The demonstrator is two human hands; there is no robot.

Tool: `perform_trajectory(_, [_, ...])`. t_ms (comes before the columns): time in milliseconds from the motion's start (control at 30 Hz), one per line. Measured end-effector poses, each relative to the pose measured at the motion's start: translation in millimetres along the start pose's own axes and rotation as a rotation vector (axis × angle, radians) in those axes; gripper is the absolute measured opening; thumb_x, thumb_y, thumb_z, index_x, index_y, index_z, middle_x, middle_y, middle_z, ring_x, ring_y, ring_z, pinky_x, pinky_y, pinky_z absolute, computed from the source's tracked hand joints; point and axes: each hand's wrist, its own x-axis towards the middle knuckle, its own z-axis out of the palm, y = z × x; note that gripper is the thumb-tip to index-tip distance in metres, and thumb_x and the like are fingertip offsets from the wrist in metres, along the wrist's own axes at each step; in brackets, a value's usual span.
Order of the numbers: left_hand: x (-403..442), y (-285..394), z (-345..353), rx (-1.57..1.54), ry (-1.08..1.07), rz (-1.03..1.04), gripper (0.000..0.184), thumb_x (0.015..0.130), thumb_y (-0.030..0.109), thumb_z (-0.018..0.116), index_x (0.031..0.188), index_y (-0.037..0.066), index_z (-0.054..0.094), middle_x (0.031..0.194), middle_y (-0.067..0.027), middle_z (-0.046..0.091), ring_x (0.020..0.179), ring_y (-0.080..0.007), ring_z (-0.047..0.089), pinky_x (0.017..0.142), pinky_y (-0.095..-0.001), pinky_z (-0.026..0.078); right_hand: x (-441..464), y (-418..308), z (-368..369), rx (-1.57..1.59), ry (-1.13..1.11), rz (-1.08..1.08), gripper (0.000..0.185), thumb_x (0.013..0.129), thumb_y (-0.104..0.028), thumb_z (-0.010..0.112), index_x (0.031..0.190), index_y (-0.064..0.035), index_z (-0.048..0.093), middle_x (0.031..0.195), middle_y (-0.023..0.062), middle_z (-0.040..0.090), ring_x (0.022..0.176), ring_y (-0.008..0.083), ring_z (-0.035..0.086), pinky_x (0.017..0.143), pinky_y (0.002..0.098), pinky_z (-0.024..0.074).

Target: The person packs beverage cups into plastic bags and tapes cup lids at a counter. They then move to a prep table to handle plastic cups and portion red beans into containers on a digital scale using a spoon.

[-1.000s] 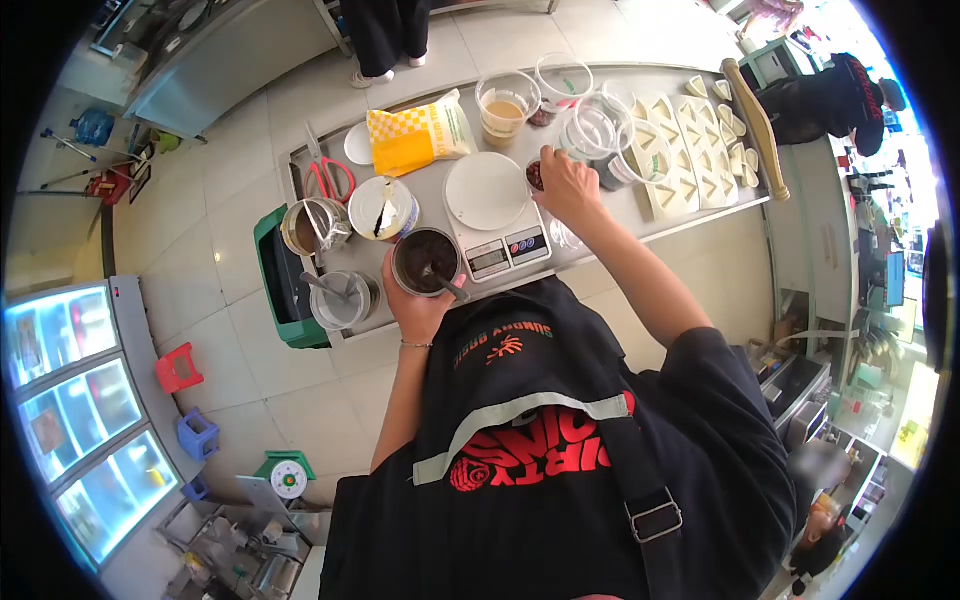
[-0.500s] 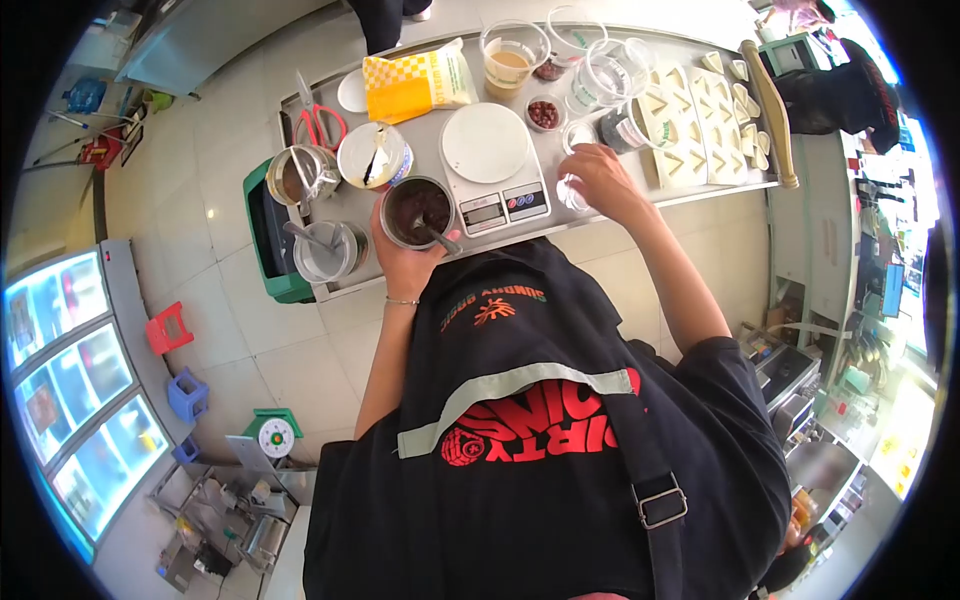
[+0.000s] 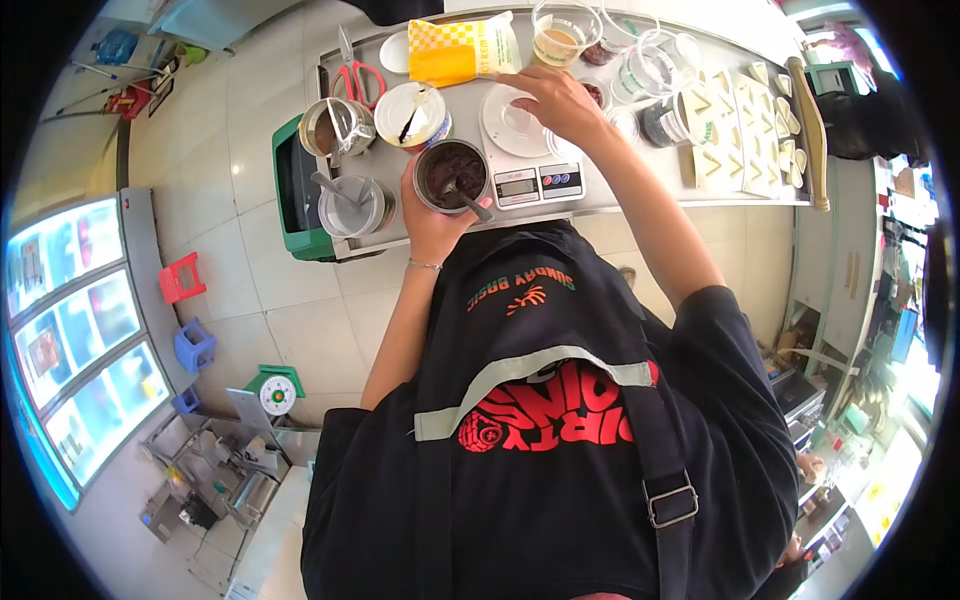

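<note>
My left hand (image 3: 432,232) is wrapped round an open tin (image 3: 451,178) of dark red-brown filling, probably beans. A metal spoon (image 3: 474,206) leans in the tin, its handle over the near rim. My right hand (image 3: 563,103) hovers over the far side of the kitchen scale, fingers stretched and apart, holding nothing I can see. Below its fingers, a small clear cup (image 3: 518,119) rests on the round white pan of the scale (image 3: 540,184). Another small clear cup (image 3: 622,124) stands to the right, and a little dish of red beans (image 3: 592,93) is partly hidden behind my hand.
A white-lidded tin (image 3: 412,116), an opened tin (image 3: 337,128) and a clear tub (image 3: 356,207) stand at left. Red scissors (image 3: 357,82), a yellow packet (image 3: 460,50), plastic cups (image 3: 644,75) and cream-coloured wedge pieces (image 3: 745,135) occupy the steel table.
My right hand has moved left from the small clear cups to above the scale, and a small clear cup now sits on the pan. My left hand still holds the tin. The view has shifted.
</note>
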Motion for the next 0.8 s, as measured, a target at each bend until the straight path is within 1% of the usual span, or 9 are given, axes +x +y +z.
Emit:
perform_trajectory(133, [-1, -3, 0, 0.073, 0.012, 0.052, 0.111, 0.06, 0.044, 0.102, 0.145, -0.001, 0.044, 0.135, -0.0142, 0.06, 0.126, -0.0301, 0.06, 0.109, -0.0433, 0.047, -16, -21, -20, 0.053, 0.288, -0.035, 0.023, 0.092, -0.01, 0.073, 0.115, -0.0093, 0.075, 0.112, 0.0108, 0.074, 0.097, 0.0313, 0.072, 0.086, 0.0422, 0.0572])
perform_trajectory(267, [1, 0, -2, 0.074, 0.026, 0.065, 0.108, 0.06, 0.044, 0.102, 0.142, 0.0, 0.048, 0.132, -0.0135, 0.061, 0.123, -0.0303, 0.061, 0.107, -0.0432, 0.048, -79, -70, -44, 0.257, 0.176, 0.334, 0.019, 0.092, -0.007, 0.073, 0.111, -0.0065, 0.075, 0.094, 0.0139, 0.074, 0.077, 0.0225, 0.071, 0.072, 0.0348, 0.0563])
perform_trajectory(300, [2, 0, -2, 0.088, 0.02, 0.068, 0.109, 0.06, 0.044, 0.102, 0.143, 0.0, 0.047, 0.133, -0.0134, 0.061, 0.122, -0.0302, 0.062, 0.106, -0.0428, 0.049, -97, -72, -39, 0.292, 0.102, 0.381, 0.019, 0.091, -0.003, 0.072, 0.109, -0.0048, 0.074, 0.087, 0.0071, 0.072, 0.07, 0.0132, 0.062, 0.068, 0.0283, 0.052])
perform_trajectory(400, [0, 8, 0, 0.033, 0.038, -0.009, 0.11, 0.059, 0.041, 0.103, 0.143, 0.002, 0.045, 0.133, -0.0136, 0.062, 0.119, -0.0302, 0.065, 0.103, -0.0415, 0.051, -122, -93, -25, 0.399, 0.035, 0.471, 0.025, 0.089, -0.005, 0.077, 0.114, -0.0065, 0.075, 0.088, 0.0052, 0.071, 0.071, 0.0114, 0.061, 0.068, 0.0279, 0.0521])
perform_trajectory(467, [2, 6, 0, 0.056, 0.036, 0.012, 0.11, 0.059, 0.04, 0.103, 0.143, 0.002, 0.044, 0.133, -0.0137, 0.063, 0.118, -0.0299, 0.066, 0.103, -0.0408, 0.052, -110, -121, -28, 0.579, -0.085, 0.418, 0.032, 0.088, -0.011, 0.079, 0.119, -0.0081, 0.073, 0.093, 0.0087, 0.07, 0.075, 0.0145, 0.064, 0.071, 0.031, 0.055])
perform_trajectory(567, [-8, -4, 0, 0.027, 0.043, -0.003, 0.111, 0.058, 0.04, 0.103, 0.144, 0.002, 0.043, 0.134, -0.0138, 0.063, 0.118, -0.0293, 0.066, 0.102, -0.0404, 0.053, -98, -139, -1, 0.494, -0.067, 0.146, 0.036, 0.09, -0.018, 0.08, 0.124, -0.01, 0.071, 0.096, 0.011, 0.069, 0.083, 0.0271, 0.071, 0.075, 0.0374, 0.0587])
perform_trajectory(600, [-7, -9, 3, -0.027, 0.064, -0.028, 0.111, 0.058, 0.041, 0.103, 0.143, 0.002, 0.044, 0.134, -0.0138, 0.063, 0.119, -0.029, 0.065, 0.103, -0.0407, 0.052, -96, -139, 9, 0.488, -0.056, 0.15, 0.036, 0.09, -0.018, 0.08, 0.124, -0.01, 0.071, 0.096, 0.011, 0.069, 0.083, 0.0271, 0.071, 0.075, 0.0374, 0.0587])
perform_trajectory(667, [-12, -11, 1, 0.002, 0.07, 0.015, 0.112, 0.058, 0.043, 0.103, 0.143, 0.002, 0.044, 0.134, -0.0138, 0.063, 0.119, -0.0288, 0.065, 0.103, -0.0408, 0.052, -97, -142, 22, 0.397, 0.055, -0.043, 0.038, 0.09, -0.011, 0.079, 0.127, -0.0078, 0.07, 0.094, 0.0092, 0.067, 0.079, 0.0262, 0.068, 0.071, 0.0378, 0.0571])
perform_trajectory(800, [-20, -22, 1, -0.082, 0.086, 0.092, 0.119, 0.056, 0.052, 0.102, 0.145, 0.0, 0.043, 0.133, -0.0147, 0.063, 0.121, -0.0291, 0.064, 0.104, -0.0416, 0.051, -99, -143, 16, 0.356, 0.082, -0.145, 0.035, 0.088, -0.011, 0.077, 0.121, -0.0019, 0.07, 0.093, 0.0088, 0.067, 0.082, 0.0288, 0.07, 0.073, 0.0399, 0.0573])
